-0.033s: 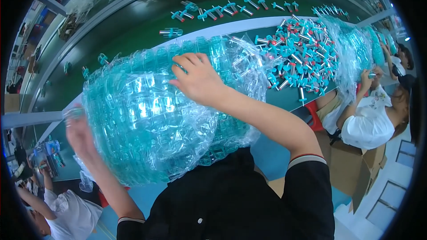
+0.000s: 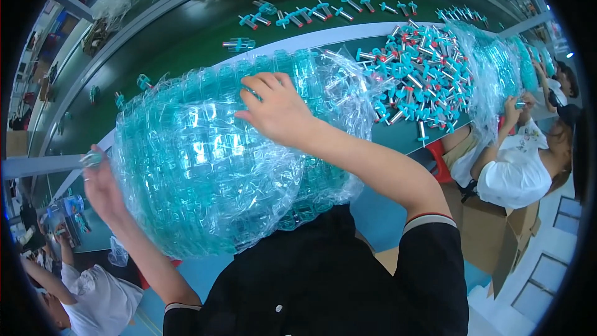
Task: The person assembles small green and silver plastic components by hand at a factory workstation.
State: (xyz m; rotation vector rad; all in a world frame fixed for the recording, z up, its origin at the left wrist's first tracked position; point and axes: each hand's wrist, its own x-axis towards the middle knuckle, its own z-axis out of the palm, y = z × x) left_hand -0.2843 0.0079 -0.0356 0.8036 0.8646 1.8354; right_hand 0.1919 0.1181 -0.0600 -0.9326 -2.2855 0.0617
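A large bundle of teal, clear plastic pieces in rows, wrapped in clear film (image 2: 211, 168), lies across the table's edge against my body. On its upper face rests my right hand (image 2: 277, 109), fingers spread and slightly bent, thumb apart. At the bundle's left end is my left hand (image 2: 104, 186), raised and blurred by motion. Its fingertips pinch a small pale teal plastic piece (image 2: 91, 159), whose exact kind I cannot make out. Right of the bundle lies a heap of small teal-and-metal plunger-like parts (image 2: 416, 74) with red ends.
Several similar parts (image 2: 305, 15) are strewn along the green conveyor belt (image 2: 186, 43). At the right a person in a white top (image 2: 510, 162) works beside another wrapped bundle (image 2: 497, 65); another person (image 2: 102, 298) sits at the lower left. An open cardboard box (image 2: 497, 236) stands at the right.
My left hand has shifted slightly outward to the left, away from the bundle's end, with the small teal piece at its fingertips. My right hand stays nearly in place.
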